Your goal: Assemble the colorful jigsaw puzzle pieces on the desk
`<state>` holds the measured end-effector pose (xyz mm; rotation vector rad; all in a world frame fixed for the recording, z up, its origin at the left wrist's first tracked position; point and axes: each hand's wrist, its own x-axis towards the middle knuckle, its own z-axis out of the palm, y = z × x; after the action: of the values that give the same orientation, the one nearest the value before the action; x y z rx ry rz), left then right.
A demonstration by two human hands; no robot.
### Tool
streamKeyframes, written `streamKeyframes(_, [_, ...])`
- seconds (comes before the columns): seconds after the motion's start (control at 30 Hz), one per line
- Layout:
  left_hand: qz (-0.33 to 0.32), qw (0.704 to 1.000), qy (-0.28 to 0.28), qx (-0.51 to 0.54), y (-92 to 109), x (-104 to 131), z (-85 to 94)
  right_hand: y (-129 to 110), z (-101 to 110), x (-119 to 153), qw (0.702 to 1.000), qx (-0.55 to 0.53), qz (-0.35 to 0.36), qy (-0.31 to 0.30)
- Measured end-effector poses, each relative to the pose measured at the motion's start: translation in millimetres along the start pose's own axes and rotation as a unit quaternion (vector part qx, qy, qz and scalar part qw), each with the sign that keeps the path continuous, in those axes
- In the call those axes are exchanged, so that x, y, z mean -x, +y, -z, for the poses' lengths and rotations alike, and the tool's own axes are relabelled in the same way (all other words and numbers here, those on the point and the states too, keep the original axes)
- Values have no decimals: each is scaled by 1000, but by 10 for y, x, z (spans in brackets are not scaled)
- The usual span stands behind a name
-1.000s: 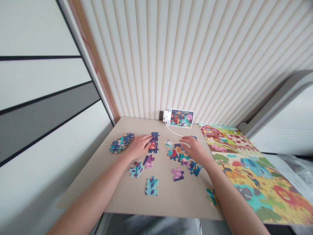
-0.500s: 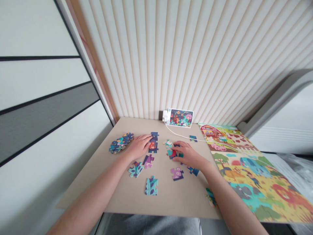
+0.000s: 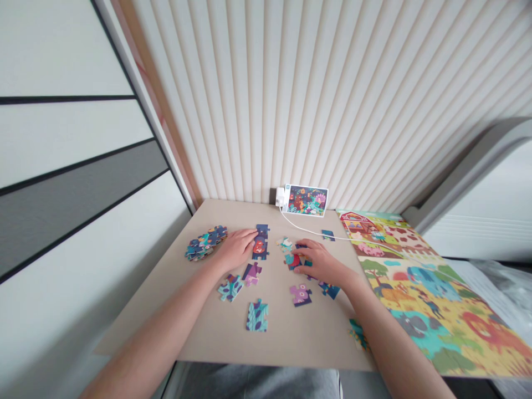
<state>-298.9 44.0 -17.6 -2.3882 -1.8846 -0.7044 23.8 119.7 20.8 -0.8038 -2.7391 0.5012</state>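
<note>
My left hand (image 3: 238, 248) lies with extended fingers, its fingertips at the left edge of two joined dark blue puzzle pieces (image 3: 260, 243), one showing a red figure. To the right, my right hand (image 3: 318, 259) rests over several puzzle pieces, its fingers spread and curved; a teal and red piece (image 3: 292, 261) shows beside the fingertips, and the pieces under the palm are partly hidden. Nearer to me lie a purple piece (image 3: 252, 274), a teal leafy piece (image 3: 230, 288), a pink piece (image 3: 300, 295) and a light teal piece (image 3: 257, 316).
A pile of puzzle pieces (image 3: 205, 243) sits at the left. A picture card (image 3: 307, 200) leans on the ribbed wall beside a white charger (image 3: 280, 197), whose cable (image 3: 307, 230) runs right. Two colourful assembled pictures (image 3: 432, 310) cover the table's right side.
</note>
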Motion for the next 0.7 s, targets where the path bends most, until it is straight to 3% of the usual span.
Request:
streamKeyframes(0.37, [-3,1000,7,13,1,-2,32,-105,-16,-19,998,6,34,50])
streamKeyframes(0.7, [-13,1000,-8,8,-26,10,15,-39,-77,-21,998,38,30,30])
